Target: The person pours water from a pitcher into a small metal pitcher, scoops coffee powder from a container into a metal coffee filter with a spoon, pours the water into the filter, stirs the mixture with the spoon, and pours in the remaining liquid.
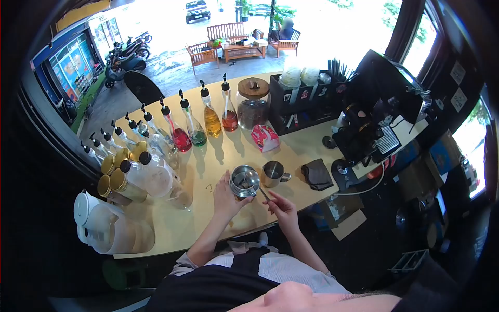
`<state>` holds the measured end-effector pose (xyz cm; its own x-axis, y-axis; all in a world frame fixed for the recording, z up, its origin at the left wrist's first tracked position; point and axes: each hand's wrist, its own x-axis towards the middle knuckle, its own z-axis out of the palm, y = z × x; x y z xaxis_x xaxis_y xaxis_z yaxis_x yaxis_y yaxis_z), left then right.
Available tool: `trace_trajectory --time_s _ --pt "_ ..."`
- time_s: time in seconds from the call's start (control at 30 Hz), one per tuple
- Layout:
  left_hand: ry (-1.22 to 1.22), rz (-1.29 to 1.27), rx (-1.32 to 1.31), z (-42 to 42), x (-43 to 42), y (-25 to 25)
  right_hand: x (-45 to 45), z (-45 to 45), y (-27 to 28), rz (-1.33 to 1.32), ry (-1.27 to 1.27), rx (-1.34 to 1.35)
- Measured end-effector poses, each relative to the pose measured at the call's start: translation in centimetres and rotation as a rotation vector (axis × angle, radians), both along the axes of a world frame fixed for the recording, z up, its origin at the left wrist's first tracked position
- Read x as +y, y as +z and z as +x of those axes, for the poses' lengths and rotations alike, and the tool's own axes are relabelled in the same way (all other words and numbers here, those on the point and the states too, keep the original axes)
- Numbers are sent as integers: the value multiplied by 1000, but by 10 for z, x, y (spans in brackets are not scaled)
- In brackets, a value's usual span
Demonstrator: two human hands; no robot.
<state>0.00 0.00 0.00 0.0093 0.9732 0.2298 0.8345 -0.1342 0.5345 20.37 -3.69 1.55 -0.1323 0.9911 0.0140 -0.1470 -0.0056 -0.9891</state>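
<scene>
Left hand clasping metal cup; right hand pinching spoon. Pink packet: lettering illegible.

Looking forward and steeply down from head height, over the torso, onto the left hand and right hand close below; spanning the counter widely, reaching the distant wooden bench.

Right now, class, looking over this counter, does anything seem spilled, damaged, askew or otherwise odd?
One small oddity: a dark, curled mark on the tabletop, beside the left hand, stands out against the plain surface; it is too small to identify. I see no clear spill or breakage.
</scene>
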Motion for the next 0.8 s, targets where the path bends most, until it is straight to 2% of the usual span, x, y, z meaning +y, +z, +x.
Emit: trace_trajectory --time_s 0.07,0.2,0.27,0.37,0.43,0.53,0.57,0.63,0.8 --pt "25 43 40 -3 5 -6 2 0 12 -50 -77 158" --pt "26 31 135 -19 -18 -13 -21 -8 27 51 -139 196" --pt "15 158 193 -29 -22 -25 -28 -13 32 156 -61 203" --pt "11 110 135 -41 -34 -23 -41 -31 41 145 81 142" --pt "42 92 126 -49 -44 -27 -45 -47 24 112 172 132" --pt "76 84 121 -66 -56 -38 -44 -70 -15 -84 285 -35" --pt "79 91 123 -72 -60 -42 -43 -76 -28 -86 293 -34" --pt "110 86 105 -78 -68 -42 -40 -86 -52 -252 257 -68" --pt "162 93 87 -92 -86 -51 -22 -106 -83 -200 192 -200"
